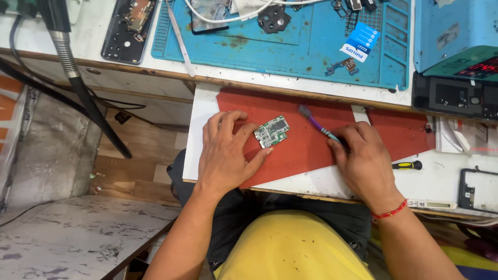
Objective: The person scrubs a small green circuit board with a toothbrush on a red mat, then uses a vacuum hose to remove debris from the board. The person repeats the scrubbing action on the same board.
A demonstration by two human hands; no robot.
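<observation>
A small green circuit board (272,131) lies on a red mat (311,150) on a white pull-out shelf. My left hand (225,153) rests flat on the mat, its fingertips touching the board's left edge. My right hand (365,161) grips a purple-handled brush (313,122), whose bristled head points up and left, a short way right of the board and apart from it. A red thread is tied around my right wrist.
A blue work mat (311,46) on the bench behind holds small parts, a white cable and a card. An opened phone body (127,28) lies at left, a black hose (78,83) hangs down, a blue machine (456,36) stands at right, and a small screwdriver (407,165) lies near my right hand.
</observation>
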